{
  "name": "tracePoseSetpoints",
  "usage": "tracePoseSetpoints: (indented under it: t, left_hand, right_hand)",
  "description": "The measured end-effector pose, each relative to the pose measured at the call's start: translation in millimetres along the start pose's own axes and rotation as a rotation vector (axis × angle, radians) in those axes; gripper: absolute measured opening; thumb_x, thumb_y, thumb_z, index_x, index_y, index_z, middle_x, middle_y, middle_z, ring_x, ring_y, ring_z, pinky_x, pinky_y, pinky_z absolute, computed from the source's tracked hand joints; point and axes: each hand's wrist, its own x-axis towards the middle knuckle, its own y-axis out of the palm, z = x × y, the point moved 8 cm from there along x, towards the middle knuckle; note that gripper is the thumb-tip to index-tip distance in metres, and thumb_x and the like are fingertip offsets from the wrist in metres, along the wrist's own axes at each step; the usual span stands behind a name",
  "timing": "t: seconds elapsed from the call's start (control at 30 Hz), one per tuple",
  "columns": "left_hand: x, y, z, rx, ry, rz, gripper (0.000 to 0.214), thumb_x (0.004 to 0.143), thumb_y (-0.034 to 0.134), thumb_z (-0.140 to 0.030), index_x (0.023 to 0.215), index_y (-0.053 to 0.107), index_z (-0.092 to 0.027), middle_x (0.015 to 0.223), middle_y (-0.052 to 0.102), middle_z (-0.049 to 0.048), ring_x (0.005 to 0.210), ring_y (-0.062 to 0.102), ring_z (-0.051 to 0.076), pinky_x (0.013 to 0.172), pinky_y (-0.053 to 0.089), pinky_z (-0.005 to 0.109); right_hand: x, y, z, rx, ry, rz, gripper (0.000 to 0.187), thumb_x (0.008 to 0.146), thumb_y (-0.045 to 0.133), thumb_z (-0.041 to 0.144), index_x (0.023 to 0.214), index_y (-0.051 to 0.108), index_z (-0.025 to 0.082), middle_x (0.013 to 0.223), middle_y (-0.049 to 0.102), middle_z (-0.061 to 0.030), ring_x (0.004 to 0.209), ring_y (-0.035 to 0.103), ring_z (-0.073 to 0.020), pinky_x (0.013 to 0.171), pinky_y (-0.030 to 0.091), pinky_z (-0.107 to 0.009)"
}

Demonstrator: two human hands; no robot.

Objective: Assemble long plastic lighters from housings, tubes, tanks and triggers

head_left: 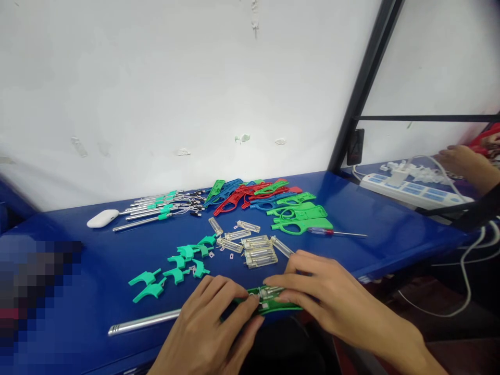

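Note:
Near the table's front edge lies a green lighter handle half (287, 306) with its inside facing up. My left hand (213, 320) grips its left end, fingertips pressed at the small parts inside. A long silver lighter tube (144, 322) runs out leftward from under that hand. My right hand (326, 286) closes around the right part of the handle, its fingers on a clear fuel tank (273, 291) that sits in the shell. The fingers hide much of the inside. Just beyond are several clear fuel tanks (261, 257) and teal triggers (150, 291).
Behind lie silver tubes with wires (142, 223), green, red and blue handle shells (302, 225), a screwdriver (322, 231) and a white case (102, 219). At right are a black frame post (361, 88), a power strip (414, 190) and another person's hand (464, 161).

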Motion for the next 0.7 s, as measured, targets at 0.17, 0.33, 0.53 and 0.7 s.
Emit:
tracePoseSetpoints:
  t: [0.17,0.33,0.53,0.7]
  left_hand:
    - [2.2,-1.0,-1.4,0.006,0.0,0.004,0.017,0.103,0.061,-0.015,0.116,0.069,-0.022,0.102,0.073,0.0038,0.087,0.066,0.021,0.082,0.056,0.038]
    - [3.7,-0.9,0.0,0.015,-0.004,0.018,0.016,0.103,0.06,-0.014,0.113,0.07,-0.022,0.103,0.073,0.0047,0.089,0.068,0.022,0.083,0.057,0.04]
    - [4.4,-0.6,0.2,0.007,-0.006,0.017,0.018,0.102,0.06,-0.013,0.115,0.069,-0.022,0.105,0.072,0.0064,0.089,0.068,0.022,0.082,0.057,0.038]
    - [4.3,-0.5,-0.1,-0.023,-0.017,0.016,0.018,0.103,0.06,-0.013,0.116,0.069,-0.022,0.11,0.072,0.0071,0.093,0.068,0.022,0.083,0.058,0.038]
  right_hand:
    - [-3.0,-0.8,-2.3,0.049,-0.031,-0.123,0.015,0.109,0.06,0.037,0.107,0.067,0.024,0.094,0.073,0.0029,0.084,0.063,-0.0153,0.078,0.047,-0.029]
    - [-10.5,-2.9,1.8,0.033,-0.067,-0.171,0.015,0.111,0.057,0.031,0.11,0.069,0.022,0.104,0.076,-0.0008,0.094,0.069,-0.0164,0.086,0.053,-0.028]
    - [-31.3,-18.6,8.4,-0.053,-0.153,-0.338,0.024,0.11,0.054,0.026,0.127,0.07,0.021,0.119,0.076,-0.008,0.107,0.071,-0.0195,0.094,0.057,-0.031]
    - [-36.3,-14.0,3.4,0.002,-0.171,-0.368,0.026,0.104,0.058,0.016,0.125,0.073,0.02,0.108,0.078,-0.0076,0.099,0.073,-0.021,0.086,0.06,-0.036]
